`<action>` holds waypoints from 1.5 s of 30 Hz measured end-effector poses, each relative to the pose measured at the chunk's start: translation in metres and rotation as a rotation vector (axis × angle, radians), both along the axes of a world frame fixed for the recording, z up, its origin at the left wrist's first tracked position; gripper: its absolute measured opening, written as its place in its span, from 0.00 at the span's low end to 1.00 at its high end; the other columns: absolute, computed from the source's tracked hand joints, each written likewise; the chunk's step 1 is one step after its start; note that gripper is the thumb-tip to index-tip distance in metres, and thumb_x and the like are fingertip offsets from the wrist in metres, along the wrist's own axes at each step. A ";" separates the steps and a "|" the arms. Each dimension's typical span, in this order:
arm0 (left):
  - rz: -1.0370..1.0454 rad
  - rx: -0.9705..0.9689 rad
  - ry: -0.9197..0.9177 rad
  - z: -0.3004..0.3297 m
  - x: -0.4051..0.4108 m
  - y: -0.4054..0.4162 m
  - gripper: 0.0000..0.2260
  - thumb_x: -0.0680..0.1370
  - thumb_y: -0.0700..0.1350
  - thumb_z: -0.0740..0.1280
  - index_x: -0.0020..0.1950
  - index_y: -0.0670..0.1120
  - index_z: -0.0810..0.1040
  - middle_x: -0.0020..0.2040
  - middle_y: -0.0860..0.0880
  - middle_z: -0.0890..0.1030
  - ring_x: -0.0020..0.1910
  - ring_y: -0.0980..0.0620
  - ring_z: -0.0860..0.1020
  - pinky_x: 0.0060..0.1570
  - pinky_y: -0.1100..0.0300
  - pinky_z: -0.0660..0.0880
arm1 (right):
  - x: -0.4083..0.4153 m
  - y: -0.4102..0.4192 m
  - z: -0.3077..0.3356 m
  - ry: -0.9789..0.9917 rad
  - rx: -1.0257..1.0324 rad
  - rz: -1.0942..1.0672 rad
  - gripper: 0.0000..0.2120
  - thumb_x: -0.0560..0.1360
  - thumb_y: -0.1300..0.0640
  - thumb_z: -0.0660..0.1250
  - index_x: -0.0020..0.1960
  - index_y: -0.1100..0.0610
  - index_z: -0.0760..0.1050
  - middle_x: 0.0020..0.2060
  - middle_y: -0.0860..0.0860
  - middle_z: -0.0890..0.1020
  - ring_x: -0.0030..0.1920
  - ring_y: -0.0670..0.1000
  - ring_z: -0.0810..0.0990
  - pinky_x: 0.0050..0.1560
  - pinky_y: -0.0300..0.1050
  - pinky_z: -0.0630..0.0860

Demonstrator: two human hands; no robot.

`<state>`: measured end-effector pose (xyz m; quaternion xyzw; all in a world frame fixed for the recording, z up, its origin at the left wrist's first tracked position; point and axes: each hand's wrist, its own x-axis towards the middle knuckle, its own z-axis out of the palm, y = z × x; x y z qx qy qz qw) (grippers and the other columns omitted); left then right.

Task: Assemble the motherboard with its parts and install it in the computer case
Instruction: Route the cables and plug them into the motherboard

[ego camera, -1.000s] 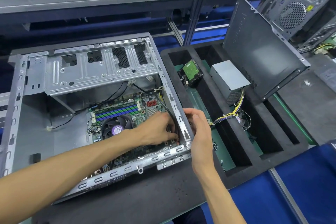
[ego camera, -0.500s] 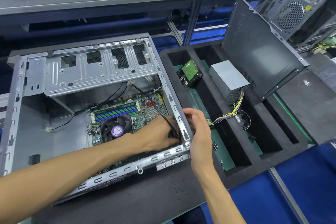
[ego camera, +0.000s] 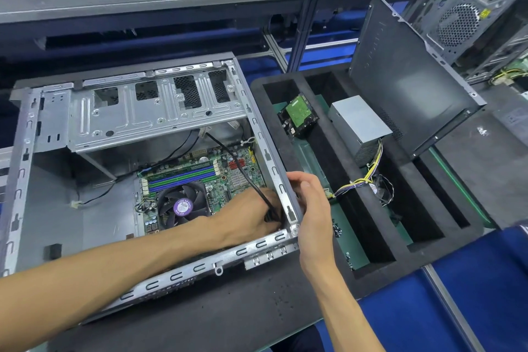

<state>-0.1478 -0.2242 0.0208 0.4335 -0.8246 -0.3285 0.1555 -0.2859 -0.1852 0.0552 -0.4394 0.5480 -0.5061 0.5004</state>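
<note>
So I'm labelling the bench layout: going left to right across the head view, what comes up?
CPU fan → left hand → right hand → power supply → side panel

Right of centre: black foam tray [ego camera: 288,134] holding a hard drive [ego camera: 298,116] and a grey power supply [ego camera: 358,124] with yellow wiring [ego camera: 360,180]; a dark side panel [ego camera: 405,80] leans upright behind; second chassis [ego camera: 468,0], upper right.
</note>
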 end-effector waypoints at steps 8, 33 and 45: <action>0.064 0.087 -0.055 -0.009 0.002 -0.001 0.11 0.77 0.48 0.71 0.59 0.47 0.82 0.58 0.50 0.82 0.54 0.51 0.79 0.56 0.54 0.76 | 0.000 -0.001 -0.002 -0.011 -0.007 -0.003 0.16 0.82 0.55 0.53 0.55 0.55 0.79 0.46 0.45 0.85 0.45 0.44 0.82 0.44 0.32 0.74; -0.013 -0.048 -0.103 0.003 0.002 0.001 0.11 0.78 0.49 0.68 0.60 0.52 0.82 0.59 0.55 0.82 0.56 0.53 0.79 0.55 0.56 0.76 | 0.001 -0.001 -0.003 -0.002 -0.021 -0.007 0.17 0.81 0.55 0.52 0.55 0.55 0.79 0.47 0.45 0.85 0.47 0.44 0.83 0.45 0.32 0.74; -0.042 -0.015 -0.235 0.001 0.002 0.003 0.15 0.80 0.52 0.65 0.61 0.44 0.80 0.56 0.46 0.82 0.55 0.45 0.79 0.55 0.51 0.75 | 0.001 -0.002 -0.003 -0.012 -0.011 -0.014 0.17 0.81 0.54 0.53 0.54 0.54 0.80 0.47 0.47 0.85 0.48 0.45 0.82 0.46 0.33 0.74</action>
